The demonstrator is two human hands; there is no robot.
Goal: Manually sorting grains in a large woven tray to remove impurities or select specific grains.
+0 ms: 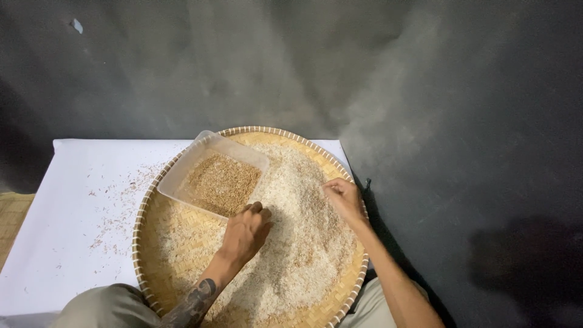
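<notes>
A big round woven bamboo tray (152,267) is sitting on a white sheet (67,206), holding a wide spread of white rice (297,243). A clear plastic container (176,176) of brownish husky grains (223,182) is resting on the tray's upper left. The left hand (245,234) is curling loosely into the rice just below it, while the right hand (343,200) is pinching grains near the right rim.

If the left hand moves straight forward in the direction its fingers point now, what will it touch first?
Most likely the clear plastic container holding brown husked grain. The left hand rests on the white rice, fingers aimed up toward the container's near edge, which lies just ahead, though the gap is hard to judge.
</notes>
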